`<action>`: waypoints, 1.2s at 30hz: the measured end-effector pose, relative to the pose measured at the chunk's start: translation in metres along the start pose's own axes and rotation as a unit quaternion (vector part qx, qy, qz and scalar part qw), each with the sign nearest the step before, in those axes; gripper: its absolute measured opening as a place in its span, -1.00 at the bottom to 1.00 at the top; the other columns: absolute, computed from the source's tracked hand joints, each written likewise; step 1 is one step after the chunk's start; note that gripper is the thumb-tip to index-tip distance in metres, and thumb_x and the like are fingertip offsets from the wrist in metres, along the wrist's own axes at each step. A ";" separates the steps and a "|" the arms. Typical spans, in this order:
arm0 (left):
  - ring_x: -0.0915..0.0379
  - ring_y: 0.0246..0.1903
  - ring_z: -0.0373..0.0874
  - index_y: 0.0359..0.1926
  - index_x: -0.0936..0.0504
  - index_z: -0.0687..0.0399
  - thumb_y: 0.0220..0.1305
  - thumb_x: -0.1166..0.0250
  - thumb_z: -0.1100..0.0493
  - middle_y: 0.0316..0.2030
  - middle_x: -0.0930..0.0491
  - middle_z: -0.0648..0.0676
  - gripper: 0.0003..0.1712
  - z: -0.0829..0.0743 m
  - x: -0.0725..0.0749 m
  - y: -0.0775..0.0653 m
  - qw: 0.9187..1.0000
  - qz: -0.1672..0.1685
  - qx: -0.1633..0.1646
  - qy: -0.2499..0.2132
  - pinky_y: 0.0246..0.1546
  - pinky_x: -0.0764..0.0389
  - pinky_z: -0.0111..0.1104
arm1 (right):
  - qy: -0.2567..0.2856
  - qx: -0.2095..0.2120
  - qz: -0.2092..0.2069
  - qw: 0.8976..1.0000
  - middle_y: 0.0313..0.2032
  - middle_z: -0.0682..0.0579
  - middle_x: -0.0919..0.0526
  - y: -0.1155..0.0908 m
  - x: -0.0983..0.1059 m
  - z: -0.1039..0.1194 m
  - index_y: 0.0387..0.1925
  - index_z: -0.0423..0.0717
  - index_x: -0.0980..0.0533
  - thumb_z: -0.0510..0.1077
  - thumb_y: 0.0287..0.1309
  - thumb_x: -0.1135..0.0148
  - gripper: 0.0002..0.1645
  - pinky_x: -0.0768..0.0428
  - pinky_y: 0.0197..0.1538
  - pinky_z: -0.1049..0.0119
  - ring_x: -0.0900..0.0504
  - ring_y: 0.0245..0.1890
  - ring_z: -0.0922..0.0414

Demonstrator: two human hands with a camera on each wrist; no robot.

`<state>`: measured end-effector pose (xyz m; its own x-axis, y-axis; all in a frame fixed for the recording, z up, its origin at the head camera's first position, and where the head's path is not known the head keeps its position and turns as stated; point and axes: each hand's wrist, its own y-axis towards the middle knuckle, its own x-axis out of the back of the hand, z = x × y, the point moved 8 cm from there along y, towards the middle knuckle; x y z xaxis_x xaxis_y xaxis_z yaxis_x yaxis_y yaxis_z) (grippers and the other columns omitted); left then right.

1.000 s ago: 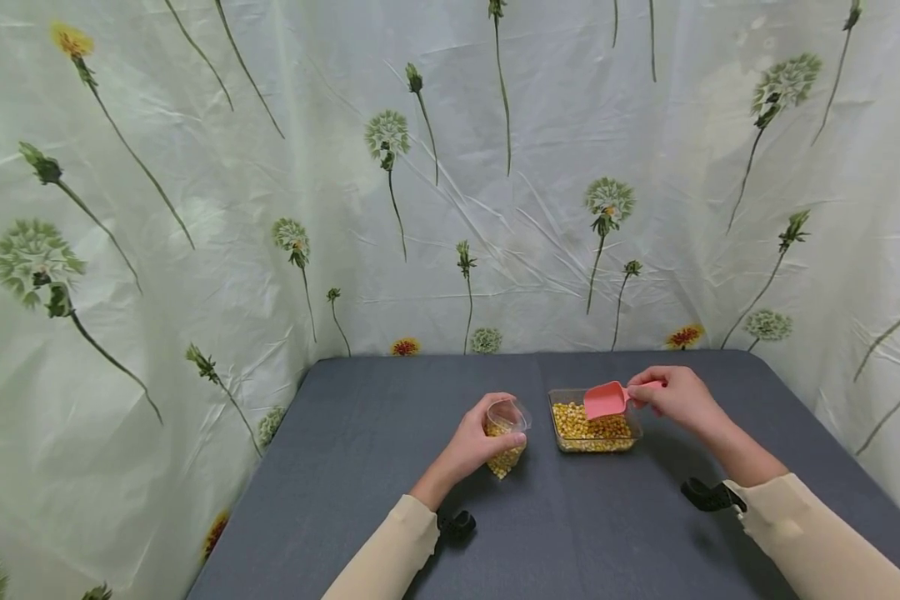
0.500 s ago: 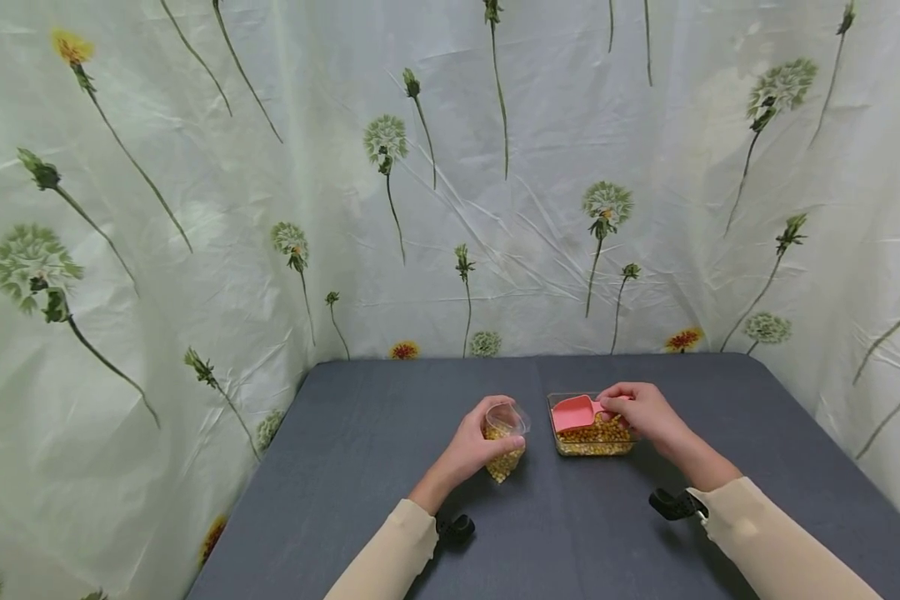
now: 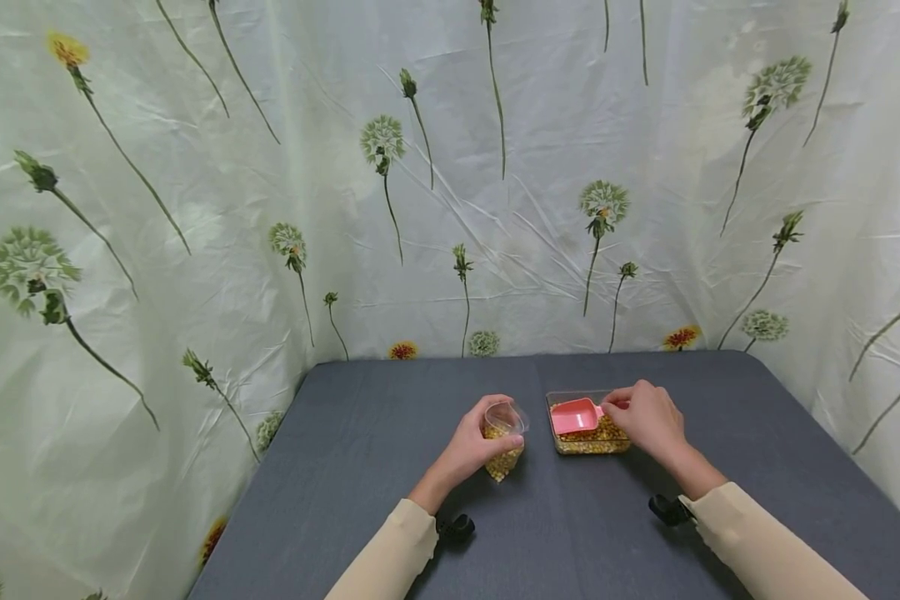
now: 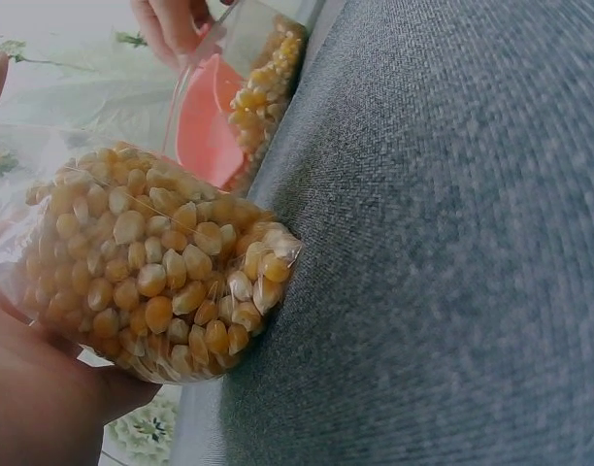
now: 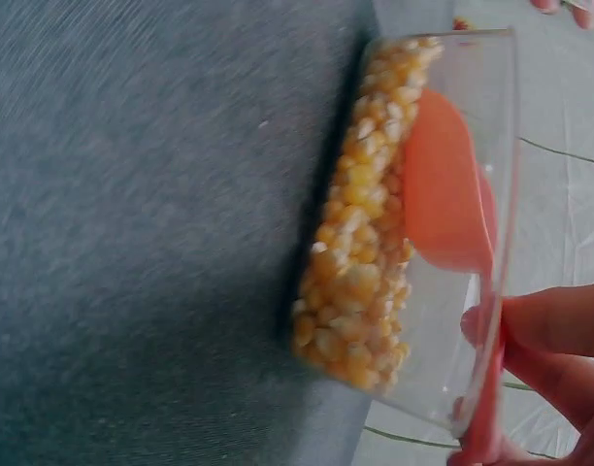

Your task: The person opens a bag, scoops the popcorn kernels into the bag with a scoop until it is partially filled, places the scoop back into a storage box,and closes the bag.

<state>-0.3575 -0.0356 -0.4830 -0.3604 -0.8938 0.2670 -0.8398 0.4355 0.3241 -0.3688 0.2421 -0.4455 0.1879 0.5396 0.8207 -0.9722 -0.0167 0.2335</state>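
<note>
My left hand (image 3: pixel 468 442) grips a clear plastic bag (image 4: pixel 151 262) partly filled with corn kernels, its mouth spread open at the top. The bag's bottom is at the dark cloth. To its right stands a clear rectangular container (image 3: pixel 594 450) holding corn kernels (image 5: pixel 355 223). My right hand (image 3: pixel 648 421) pinches the handle of a pink scoop (image 3: pixel 576 416). The scoop's bowl is inside the container, resting against or just over the kernels; in the right wrist view its underside faces the corn. No kernels show in the scoop bowl in the head view.
A dark grey cloth (image 3: pixel 390 467) covers the table. Behind it hangs a pale curtain (image 3: pixel 435 208) printed with dandelions. Black straps with camera mounts (image 3: pixel 457 528) sit at both wrists.
My right hand has moved left and slightly down, taking the scoop from above the container's right side to its left part, low at the kernels. The left hand and bag stay nearly still.
</note>
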 end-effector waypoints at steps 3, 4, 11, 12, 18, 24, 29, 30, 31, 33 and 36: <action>-0.55 0.03 -0.13 0.29 -0.43 -0.27 0.29 -0.43 0.02 0.00 -0.60 -0.06 -0.41 0.001 0.000 0.000 1.000 0.001 0.002 0.000 0.02 -0.56 -0.18 | -0.027 0.014 -0.027 0.999 -0.30 -0.08 -0.50 -0.002 0.001 0.002 -0.30 0.05 -0.79 -0.04 0.18 -0.42 -0.88 -0.34 -0.54 0.12 -0.37 -0.30 -0.09; -0.55 0.03 -0.13 0.30 -0.43 -0.28 0.30 -0.42 0.03 0.00 -0.60 -0.06 -0.41 0.001 0.000 0.000 1.000 0.002 0.002 0.001 0.01 -0.56 -0.18 | -0.034 0.015 -0.031 0.999 -0.29 -0.10 -0.44 -0.003 0.000 0.002 -0.31 0.06 -0.79 -0.05 0.17 -0.43 -0.89 -0.33 -0.52 0.11 -0.34 -0.26 -0.11; -0.54 0.04 -0.15 0.31 -0.41 -0.33 0.31 -0.41 0.04 0.02 -0.60 -0.09 -0.40 0.002 0.000 0.001 1.000 0.003 0.008 0.006 -0.03 -0.58 -0.19 | 0.007 0.009 -0.060 0.998 -0.27 -0.13 -0.49 -0.003 0.005 0.003 -0.32 0.02 -0.75 -0.05 0.17 -0.43 -0.89 -0.33 -0.49 0.13 -0.39 -0.23 -0.13; -0.54 0.04 -0.15 0.31 -0.41 -0.33 0.32 -0.41 0.04 0.02 -0.60 -0.09 -0.40 0.002 0.000 0.001 1.000 0.004 0.009 0.006 -0.02 -0.57 -0.18 | 0.012 0.008 -0.067 0.998 -0.28 -0.12 -0.51 -0.004 0.007 0.003 -0.33 0.02 -0.75 -0.04 0.18 -0.42 -0.88 -0.34 -0.47 0.14 -0.41 -0.25 -0.12; -0.53 0.03 -0.14 0.32 -0.40 -0.33 0.33 -0.39 0.06 0.02 -0.59 -0.08 -0.40 0.002 0.000 0.000 1.000 0.007 0.013 0.003 -0.02 -0.55 -0.16 | 0.037 0.017 -0.100 0.994 -0.33 -0.03 -0.57 -0.007 0.014 0.010 -0.31 -0.03 -0.73 -0.07 0.23 -0.36 -0.86 -0.35 -0.38 0.13 -0.46 -0.31 -0.03; -0.53 0.03 -0.15 0.33 -0.39 -0.36 0.31 -0.41 0.01 0.03 -0.59 -0.10 -0.37 0.004 -0.001 0.000 1.000 0.008 0.016 0.004 0.00 -0.55 -0.17 | 0.080 0.032 -0.104 0.991 -0.35 0.02 -0.61 -0.012 0.014 0.025 -0.23 -0.06 -0.70 -0.09 0.30 -0.34 -0.87 -0.41 -0.34 0.18 -0.51 -0.38 0.08; -0.54 0.02 -0.14 0.35 -0.37 -0.33 0.30 -0.42 0.01 0.03 -0.59 -0.09 -0.34 0.003 -0.002 -0.001 1.000 0.009 0.010 0.003 0.02 -0.55 -0.17 | 0.123 0.053 -0.094 0.987 -0.33 0.03 -0.67 -0.018 0.009 0.041 -0.19 -0.07 -0.70 -0.12 0.32 -0.33 -0.87 -0.46 -0.31 0.16 -0.52 -0.38 0.09; -0.54 0.01 -0.14 0.36 -0.37 -0.33 0.30 -0.43 0.01 0.04 -0.59 -0.09 -0.33 0.003 -0.003 -0.001 1.000 0.010 0.010 0.002 0.02 -0.55 -0.17 | 0.129 0.054 -0.092 0.986 -0.32 0.03 -0.68 -0.019 0.008 0.045 -0.18 -0.06 -0.70 -0.12 0.32 -0.33 -0.88 -0.48 -0.30 0.15 -0.53 -0.37 0.09; -0.54 0.01 -0.13 0.36 -0.37 -0.32 0.29 -0.43 0.01 0.04 -0.59 -0.09 -0.33 0.002 -0.003 -0.001 1.000 0.010 0.009 0.001 0.02 -0.55 -0.17 | 0.135 0.055 -0.088 0.985 -0.31 0.04 -0.69 -0.020 0.006 0.048 -0.18 -0.05 -0.70 -0.13 0.32 -0.33 -0.88 -0.49 -0.28 0.15 -0.54 -0.36 0.09; -0.54 0.01 -0.13 0.37 -0.36 -0.31 0.29 -0.43 0.01 0.04 -0.59 -0.08 -0.32 0.002 -0.003 -0.001 1.000 0.011 0.008 -0.001 0.02 -0.55 -0.17 | 0.149 0.054 -0.075 0.985 -0.29 0.06 -0.70 -0.023 0.000 0.054 -0.16 -0.04 -0.70 -0.14 0.33 -0.32 -0.88 -0.51 -0.26 0.15 -0.55 -0.33 0.10; -0.54 0.00 -0.13 0.38 -0.36 -0.28 0.29 -0.43 0.02 0.04 -0.59 -0.05 -0.30 0.000 -0.002 0.000 1.000 0.011 0.005 -0.002 0.02 -0.55 -0.17 | 0.173 0.050 -0.045 0.983 -0.28 0.09 -0.69 -0.027 -0.012 0.062 -0.14 -0.02 -0.70 -0.16 0.32 -0.33 -0.88 -0.54 -0.25 0.20 -0.56 -0.32 0.12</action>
<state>-0.3570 -0.0335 -0.4836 -0.3803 -0.8844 0.2707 -0.8354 0.4540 0.3098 -0.3360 0.1835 -0.4290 0.1972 0.7964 0.5717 -0.9318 -0.0289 0.3617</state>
